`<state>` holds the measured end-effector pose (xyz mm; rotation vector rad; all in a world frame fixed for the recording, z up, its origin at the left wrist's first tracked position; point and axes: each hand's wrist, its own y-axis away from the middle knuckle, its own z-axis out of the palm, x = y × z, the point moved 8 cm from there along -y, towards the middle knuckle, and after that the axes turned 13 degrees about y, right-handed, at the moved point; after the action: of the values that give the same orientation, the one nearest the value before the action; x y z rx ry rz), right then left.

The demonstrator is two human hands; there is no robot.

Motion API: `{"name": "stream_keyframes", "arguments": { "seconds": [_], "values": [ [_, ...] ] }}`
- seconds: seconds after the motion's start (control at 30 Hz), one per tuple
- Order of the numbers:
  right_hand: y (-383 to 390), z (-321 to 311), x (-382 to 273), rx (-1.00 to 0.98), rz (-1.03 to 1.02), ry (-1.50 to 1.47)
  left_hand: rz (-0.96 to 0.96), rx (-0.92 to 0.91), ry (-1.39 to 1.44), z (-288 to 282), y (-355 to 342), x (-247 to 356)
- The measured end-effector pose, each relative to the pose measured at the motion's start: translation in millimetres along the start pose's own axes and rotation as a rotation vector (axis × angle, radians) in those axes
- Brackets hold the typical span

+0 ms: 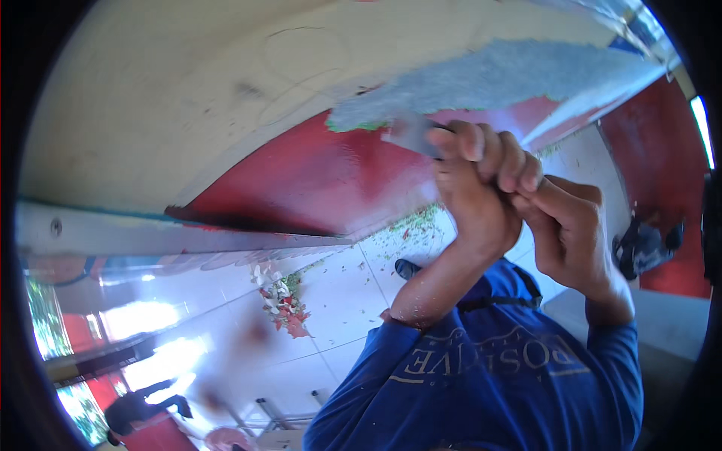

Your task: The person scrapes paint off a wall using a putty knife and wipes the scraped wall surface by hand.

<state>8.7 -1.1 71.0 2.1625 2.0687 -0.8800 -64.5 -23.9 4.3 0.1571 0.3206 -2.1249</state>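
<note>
The wall (293, 177) blocks the hands (468, 192) ahead; leftward, room opens above tiled floor (342, 282).

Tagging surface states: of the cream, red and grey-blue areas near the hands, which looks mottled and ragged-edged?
The grey-blue area, between the cream area and the red area; those two look smoother.

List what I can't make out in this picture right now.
Head view: flat blade, its edge blurred.
Head view: any handle behind it, hidden by the overlapping left hand and right hand.
Head view: brown patch, lower left, too blurred to identify.
Head view: dark shoe, partly covered by the left forearm.
</note>
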Motion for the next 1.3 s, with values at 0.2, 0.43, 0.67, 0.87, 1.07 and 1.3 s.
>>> {"name": "stream_keyframes", "arguments": {
  "seconds": [0.2, 0.43, 0.67, 0.87, 1.07, 1.3],
  "values": [
    [-19, 13, -28, -0.033, -0.215, 0.036, 0.113, -0.227, 0.474, 25, -2, 47],
    [59, 11, 57, -0.023, -0.072, -0.232, 0.423, -0.485, -1.198, -15, 32, 45],
    [105, -33, 143, 0.321, 0.061, -0.505, 1.756, -0.641, -2.442, 41, 33, 93],
    [110, -47, 198, 0.414, 0.039, -0.520, 1.892, -0.859, -2.364, 54, 40, 90],
    [130, -53, 259, 0.416, 0.050, -0.574, 2.042, -0.563, -2.377, 57, 45, 92],
    [150, -60, 340, 0.405, 0.188, -0.657, 1.719, -0.474, -2.584, -10, 9, 8]
  ]
}}
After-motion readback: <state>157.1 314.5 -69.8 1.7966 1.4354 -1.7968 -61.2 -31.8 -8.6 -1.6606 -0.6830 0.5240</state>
